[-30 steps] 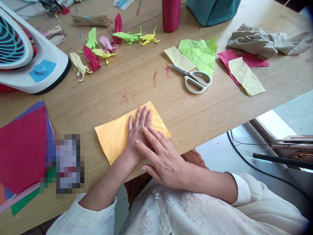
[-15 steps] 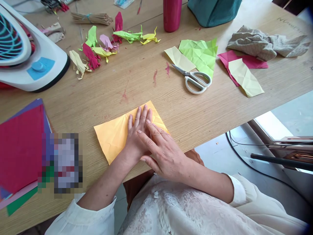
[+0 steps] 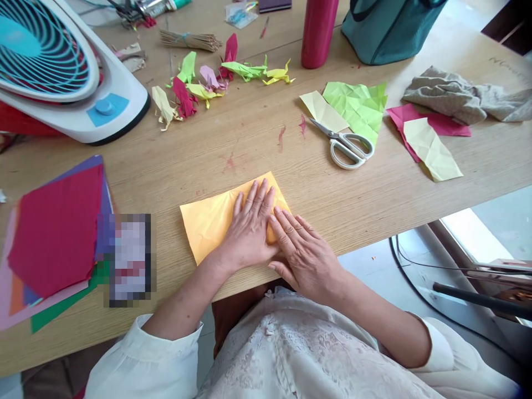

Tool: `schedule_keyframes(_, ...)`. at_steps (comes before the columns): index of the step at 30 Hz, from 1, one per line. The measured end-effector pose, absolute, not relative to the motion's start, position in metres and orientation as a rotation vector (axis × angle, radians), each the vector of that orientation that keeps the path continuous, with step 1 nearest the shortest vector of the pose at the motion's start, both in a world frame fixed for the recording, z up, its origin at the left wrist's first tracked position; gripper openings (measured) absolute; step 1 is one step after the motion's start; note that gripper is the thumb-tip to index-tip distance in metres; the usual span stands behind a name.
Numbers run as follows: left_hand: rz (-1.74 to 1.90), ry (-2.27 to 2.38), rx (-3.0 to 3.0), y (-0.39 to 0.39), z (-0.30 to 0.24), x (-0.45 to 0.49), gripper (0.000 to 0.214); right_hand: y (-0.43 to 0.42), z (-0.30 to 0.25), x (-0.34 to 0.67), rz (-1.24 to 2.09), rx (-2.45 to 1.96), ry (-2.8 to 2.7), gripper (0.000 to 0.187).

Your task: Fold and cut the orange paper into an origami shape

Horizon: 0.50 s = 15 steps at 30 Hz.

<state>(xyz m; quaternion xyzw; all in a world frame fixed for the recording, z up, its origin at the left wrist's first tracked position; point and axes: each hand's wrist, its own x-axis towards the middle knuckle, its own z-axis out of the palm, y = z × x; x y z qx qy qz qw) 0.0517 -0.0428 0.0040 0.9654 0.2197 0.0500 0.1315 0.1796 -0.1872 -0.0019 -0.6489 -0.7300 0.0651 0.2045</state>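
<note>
A sheet of orange paper (image 3: 203, 221) with faint creases lies near the table's front edge. My left hand (image 3: 251, 224) rests flat across its middle and right part, fingers stretched out and pointing away from me. Just right of it, my right hand (image 3: 307, 252) lies with fingers extended, the fingertips touching the paper's right edge beside my left hand. Neither hand grips anything. The part of the paper beneath my palms is hidden.
Scissors (image 3: 347, 147) lie beyond the paper, by crumpled green paper (image 3: 357, 102). Several folded paper animals (image 3: 203, 91) stand further back. A fan (image 3: 87, 94) and stacked coloured paper (image 3: 58, 227) occupy the left. A pink bottle (image 3: 318, 33), a teal bag (image 3: 386, 30) and grey cloth (image 3: 449, 94) stand or lie behind.
My right hand has slid off the back of my left hand toward the right and now lies beside it. My left hand stays flat on the paper. The view has shifted.
</note>
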Motion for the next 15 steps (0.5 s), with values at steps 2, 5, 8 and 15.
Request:
schedule_keyframes(2,0.179,0.540,2.828,-0.042,0.005,0.048,0.094,-0.188,-0.004,0.180,0.151,-1.822,-2.043,0.081)
schedule_keyframes(5,0.228,0.455,2.877,-0.044,0.003,0.045,0.089,-0.190,-0.006,0.182,0.130,-1.835,-2.064,0.083)
schedule_keyframes(8,0.182,0.445,2.929,-0.047,0.002,0.042,0.084,-0.192,-0.006,0.182,0.092,-1.863,-2.086,0.085)
schedule_keyframes(15,-0.025,0.546,2.961,-0.059,0.014,0.030,0.069,-0.194,-0.004,0.183,0.014,-1.921,-2.139,0.086)
